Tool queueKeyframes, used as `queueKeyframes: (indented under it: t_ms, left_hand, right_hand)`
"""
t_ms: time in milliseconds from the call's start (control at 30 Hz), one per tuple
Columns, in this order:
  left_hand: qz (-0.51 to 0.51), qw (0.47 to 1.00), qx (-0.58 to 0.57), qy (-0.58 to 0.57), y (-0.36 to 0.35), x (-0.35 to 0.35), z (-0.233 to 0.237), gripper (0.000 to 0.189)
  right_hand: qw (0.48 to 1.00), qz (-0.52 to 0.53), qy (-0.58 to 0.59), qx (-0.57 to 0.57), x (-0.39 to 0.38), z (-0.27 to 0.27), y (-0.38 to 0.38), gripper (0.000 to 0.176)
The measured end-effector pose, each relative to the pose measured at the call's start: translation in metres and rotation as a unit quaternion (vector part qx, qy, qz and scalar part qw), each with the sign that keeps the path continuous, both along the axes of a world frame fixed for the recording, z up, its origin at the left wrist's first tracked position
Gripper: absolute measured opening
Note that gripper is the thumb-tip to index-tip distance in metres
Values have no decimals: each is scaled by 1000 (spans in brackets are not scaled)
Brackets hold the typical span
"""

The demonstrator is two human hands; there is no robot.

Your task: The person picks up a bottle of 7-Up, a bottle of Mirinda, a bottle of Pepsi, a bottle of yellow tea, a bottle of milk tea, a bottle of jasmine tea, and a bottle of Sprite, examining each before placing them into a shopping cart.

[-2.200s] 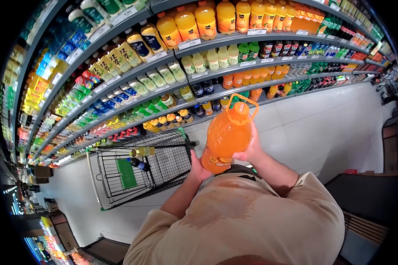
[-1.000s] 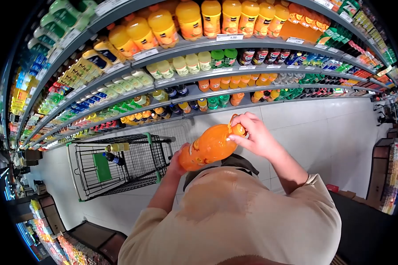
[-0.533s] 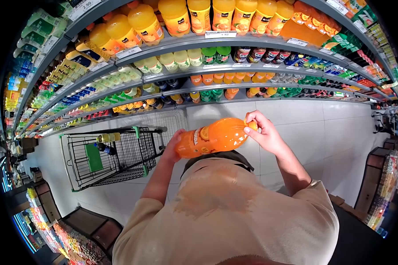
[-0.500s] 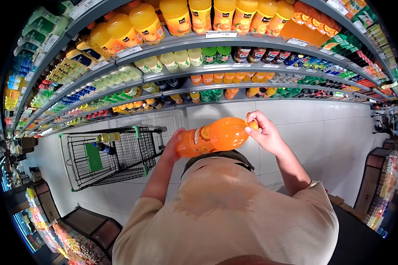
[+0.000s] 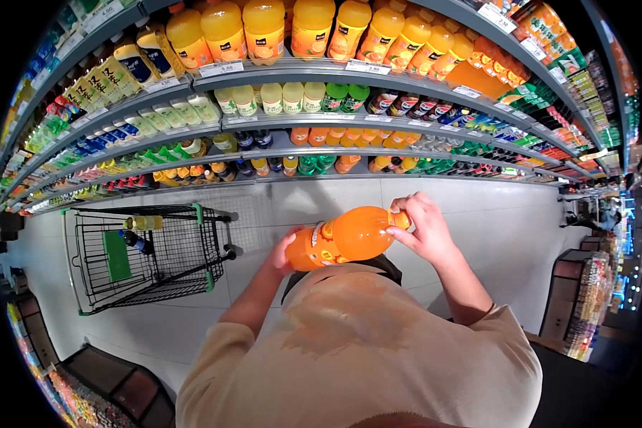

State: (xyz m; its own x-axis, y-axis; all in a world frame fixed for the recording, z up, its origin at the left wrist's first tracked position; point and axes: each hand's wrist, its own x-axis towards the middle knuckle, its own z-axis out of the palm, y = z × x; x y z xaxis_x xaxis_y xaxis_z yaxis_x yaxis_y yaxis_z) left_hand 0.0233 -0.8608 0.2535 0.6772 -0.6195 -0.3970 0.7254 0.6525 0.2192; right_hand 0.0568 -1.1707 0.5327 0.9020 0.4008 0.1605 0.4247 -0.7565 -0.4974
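A large bottle of orange soda (image 5: pixel 360 234) lies tilted across the front of my body, its base to the left and its capped neck to the right. My left hand (image 5: pixel 284 251) is closed around the base end. At the other end, the fingers of my right hand (image 5: pixel 422 225) are wrapped round the orange cap and neck. The label with orange-slice pictures faces partly up, near my left hand. Some of the left fingers are hidden behind the bottle.
A black wire shopping cart (image 5: pixel 146 257) with green corners stands at my left, holding a yellowish bottle (image 5: pixel 144 223) and a dark bottle (image 5: pixel 137 242). Ahead run long shelves (image 5: pixel 264 75) of drinks with price tags. Display bins (image 5: pixel 114 378) stand behind on the left, and others (image 5: pixel 574 299) on the right.
The view has shifted, so the cart sits farther left and the shelves look different. The bottle's capped end is raised a little more, and my right fingers wrap further over the cap.
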Motion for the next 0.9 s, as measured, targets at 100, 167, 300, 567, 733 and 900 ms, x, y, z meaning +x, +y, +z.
queueKeyframes:
  t_ms: [100,167,300,567,733,900]
  left_hand:
    - [14,999,-22,-48,-8,-3,7,41]
    - [20,998,-14,-59,-9,1,10,41]
    - [29,994,35,-96,-4,16,5,40]
    - [-12,997,70,22,-19,47,7,42]
    - [-5,996,38,81,-48,62,-12,40]
    - [57,976,157,140,-91,64,-47,44]
  right_hand:
    - [974,-121,143,124,-14,4,10,24]
    - [964,-128,192,131,-13,1,1,21]
    - [925,-121,286,217,-9,-27,-18,19]
    - [851,-111,378,347,10,-58,-47,13]
    - [846,-99,397,343,19,-69,-78,14]
    - [900,-69,340,263,38,-114,-110,14]
